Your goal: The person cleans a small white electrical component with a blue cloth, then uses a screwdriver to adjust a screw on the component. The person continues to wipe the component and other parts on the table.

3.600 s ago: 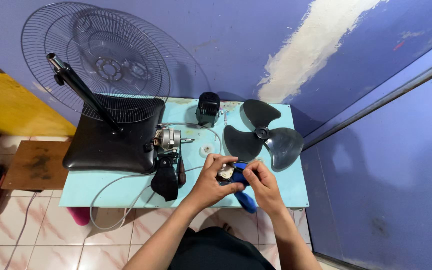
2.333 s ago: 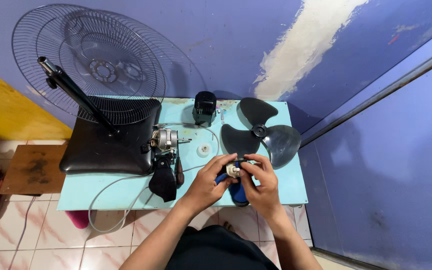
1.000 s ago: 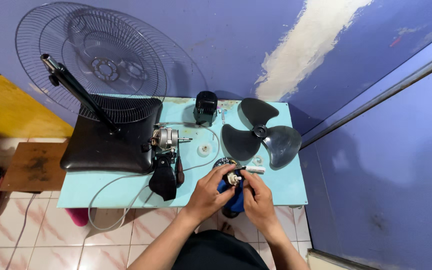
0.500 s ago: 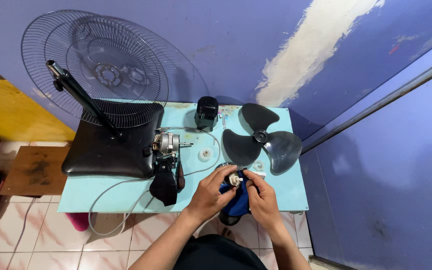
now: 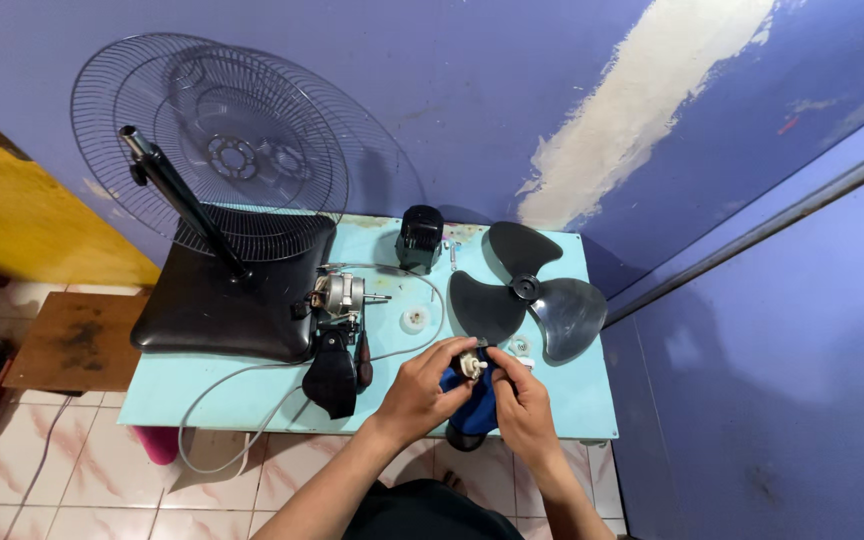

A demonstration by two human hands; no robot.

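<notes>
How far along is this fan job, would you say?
The fan already lies in pieces: the blade, the wire guard against the wall, and the bare motor beside the black base all sit apart. In hand: the left hand and right hand work a small white part over a blue piece. Everything loose on the table remains unassembled.

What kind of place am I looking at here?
Probably a small home workshop or repair corner. A fan lies dismantled on a light blue table: its blade, wire guard and motor are spread out. The left hand and right hand hold a small white part.
</notes>
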